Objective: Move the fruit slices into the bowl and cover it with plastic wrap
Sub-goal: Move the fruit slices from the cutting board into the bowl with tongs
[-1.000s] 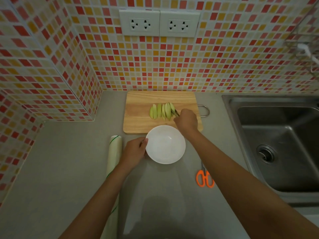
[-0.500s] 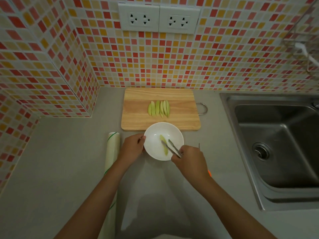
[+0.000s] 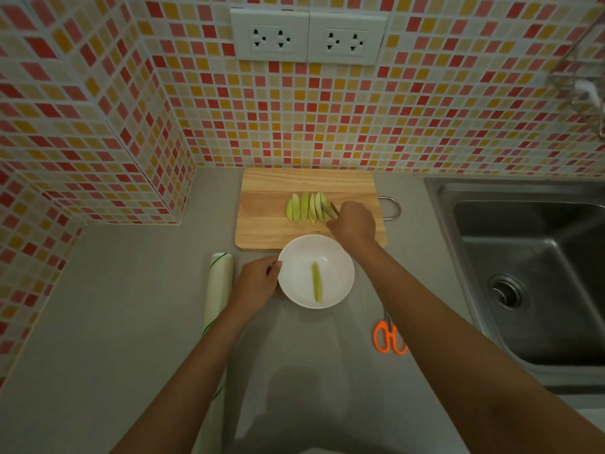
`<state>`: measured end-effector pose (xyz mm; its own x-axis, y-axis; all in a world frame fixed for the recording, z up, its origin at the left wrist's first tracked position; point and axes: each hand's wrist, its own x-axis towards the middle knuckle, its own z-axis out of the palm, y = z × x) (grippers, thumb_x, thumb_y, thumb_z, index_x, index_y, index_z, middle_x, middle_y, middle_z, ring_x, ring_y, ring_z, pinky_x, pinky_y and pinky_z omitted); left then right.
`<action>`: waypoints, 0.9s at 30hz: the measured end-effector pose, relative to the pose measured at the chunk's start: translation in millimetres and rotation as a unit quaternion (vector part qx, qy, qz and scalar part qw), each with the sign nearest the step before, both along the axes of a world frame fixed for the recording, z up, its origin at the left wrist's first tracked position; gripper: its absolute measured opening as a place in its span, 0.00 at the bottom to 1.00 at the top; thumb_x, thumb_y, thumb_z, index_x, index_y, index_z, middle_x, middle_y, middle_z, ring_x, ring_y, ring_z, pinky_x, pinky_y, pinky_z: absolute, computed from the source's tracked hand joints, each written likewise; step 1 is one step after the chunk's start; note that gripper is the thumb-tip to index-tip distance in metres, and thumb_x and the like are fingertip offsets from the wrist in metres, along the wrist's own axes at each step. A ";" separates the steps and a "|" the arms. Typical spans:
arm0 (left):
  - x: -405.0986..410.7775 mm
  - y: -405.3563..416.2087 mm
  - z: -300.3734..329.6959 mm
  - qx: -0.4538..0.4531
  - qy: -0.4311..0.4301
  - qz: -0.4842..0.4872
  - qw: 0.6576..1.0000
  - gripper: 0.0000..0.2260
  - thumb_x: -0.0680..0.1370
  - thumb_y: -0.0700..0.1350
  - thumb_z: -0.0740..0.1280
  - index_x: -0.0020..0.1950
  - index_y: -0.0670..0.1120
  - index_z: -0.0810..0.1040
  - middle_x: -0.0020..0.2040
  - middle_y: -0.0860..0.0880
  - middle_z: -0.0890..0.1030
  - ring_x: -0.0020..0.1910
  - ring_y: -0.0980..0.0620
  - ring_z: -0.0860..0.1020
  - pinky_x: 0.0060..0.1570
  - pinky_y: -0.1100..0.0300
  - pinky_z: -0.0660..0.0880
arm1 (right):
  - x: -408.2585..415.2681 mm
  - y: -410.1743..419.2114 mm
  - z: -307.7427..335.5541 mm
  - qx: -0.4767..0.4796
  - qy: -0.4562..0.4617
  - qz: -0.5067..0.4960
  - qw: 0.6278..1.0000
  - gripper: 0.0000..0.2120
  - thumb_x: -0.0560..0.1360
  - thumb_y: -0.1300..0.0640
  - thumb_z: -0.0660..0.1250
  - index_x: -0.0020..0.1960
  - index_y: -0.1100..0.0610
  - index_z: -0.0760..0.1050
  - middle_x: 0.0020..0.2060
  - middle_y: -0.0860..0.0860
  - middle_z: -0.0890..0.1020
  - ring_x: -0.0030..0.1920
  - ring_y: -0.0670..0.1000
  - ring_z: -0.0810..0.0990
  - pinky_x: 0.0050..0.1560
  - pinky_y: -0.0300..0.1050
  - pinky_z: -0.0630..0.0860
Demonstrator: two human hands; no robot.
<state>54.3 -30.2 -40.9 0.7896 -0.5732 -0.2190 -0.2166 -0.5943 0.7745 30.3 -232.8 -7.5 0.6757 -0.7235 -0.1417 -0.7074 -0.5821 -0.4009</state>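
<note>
A white bowl [image 3: 337, 257] stands on the grey counter just in front of a wooden cutting board [image 3: 268, 204]. One green fruit slice [image 3: 316, 286] lies inside the bowl. Several pale green slices [image 3: 304, 207] lie in a row on the board. My right hand [image 3: 353, 224] is over the board and grips metal tongs [image 3: 329, 209], whose tips touch the rightmost slice. My left hand [image 3: 258, 280] holds the bowl's left rim. A roll of plastic wrap [image 3: 217, 290] lies on the counter to the left of my left hand.
Orange-handled scissors [image 3: 389, 337] lie on the counter right of the bowl, partly under my right forearm. A steel sink [image 3: 530, 273] fills the right side. Tiled walls close off the back and left, with two sockets [image 3: 307, 37] above the board.
My right hand dropped a slice into the bowl, then carried the tongs from the bowl back up to the row on the board. My left hand stayed on the bowl's rim.
</note>
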 end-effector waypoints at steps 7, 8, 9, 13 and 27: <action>1.7 -1.3 -1.9 0.004 0.000 0.001 1.000 0.13 0.82 0.43 0.58 0.50 0.40 0.81 0.40 0.41 0.82 0.37 0.45 0.78 0.48 0.49 0.76 | -16.9 4.5 10.2 0.050 -0.068 -0.022 0.996 0.19 0.71 0.62 0.67 0.27 0.57 0.61 0.27 0.52 0.70 0.32 0.54 0.72 0.28 0.42 0.59; 1.8 -1.1 -2.0 0.002 0.001 0.001 1.000 0.13 0.82 0.43 0.58 0.50 0.40 0.81 0.40 0.41 0.82 0.38 0.45 0.78 0.48 0.49 0.76 | -27.1 9.3 15.8 0.067 -0.093 -0.034 0.993 0.19 0.71 0.62 0.67 0.26 0.58 0.62 0.24 0.51 0.67 0.29 0.52 0.68 0.27 0.41 0.57; 1.9 -0.9 -2.0 0.000 0.001 0.003 1.000 0.13 0.82 0.43 0.58 0.50 0.40 0.81 0.39 0.42 0.82 0.37 0.45 0.78 0.48 0.49 0.76 | -39.5 15.5 20.4 0.080 -0.115 -0.041 0.989 0.18 0.70 0.61 0.67 0.26 0.60 0.64 0.23 0.53 0.67 0.26 0.51 0.66 0.27 0.41 0.58; 1.8 -1.4 -2.8 0.001 -0.001 0.003 1.000 0.13 0.81 0.43 0.58 0.48 0.39 0.81 0.36 0.44 0.80 0.37 0.45 0.77 0.47 0.50 0.75 | -99.5 51.4 26.8 0.102 -0.107 -0.022 0.989 0.10 0.67 0.58 0.69 0.32 0.65 0.77 0.27 0.60 0.78 0.28 0.55 0.73 0.30 0.43 0.64; 2.2 -1.7 -2.3 -0.006 0.007 0.008 1.000 0.14 0.81 0.43 0.58 0.44 0.39 0.80 0.33 0.45 0.79 0.35 0.46 0.76 0.46 0.49 0.75 | -56.3 29.2 29.5 0.043 -0.062 -0.017 0.997 0.18 0.70 0.55 0.68 0.27 0.55 0.63 0.25 0.48 0.67 0.30 0.52 0.69 0.25 0.39 0.56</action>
